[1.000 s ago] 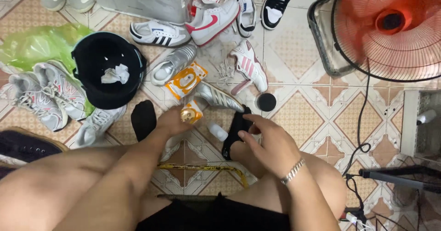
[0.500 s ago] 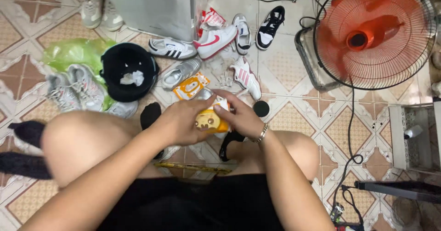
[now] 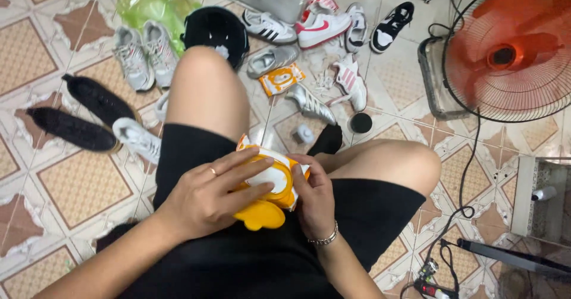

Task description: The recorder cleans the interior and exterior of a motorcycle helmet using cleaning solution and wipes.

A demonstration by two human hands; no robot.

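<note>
Patterned floor tiles (image 3: pixel 77 186) spread out beneath you, littered with footwear, as you sit cross-legged in black shorts. At the centre, over your lap, sits an orange-and-white wipes pack (image 3: pixel 267 183) with its yellow lid (image 3: pixel 260 216) flipped open toward you. Your left hand (image 3: pixel 208 198) wraps over the top of the pack, fingers closed on it to steady it, while your right hand (image 3: pixel 315 201) clasps its far side, thumb pressed to the white opening (a bracelet shows at that wrist). Held close like this, the pack stays braced between both palms.

Just beyond your knees lie a black sock (image 3: pixel 328 139) and a small round black lid (image 3: pixel 360 122); farther out a second orange pack (image 3: pixel 281 79), a silver shoe (image 3: pixel 309 104), white and red sneakers (image 3: pixel 324 25), a black bowl (image 3: pixel 215 31) and a red fan (image 3: pixel 511 49).

Half a second ago you held the pack out above the floor in front of your knees; it is now drawn back into your lap, and your left knee has risen.
</note>
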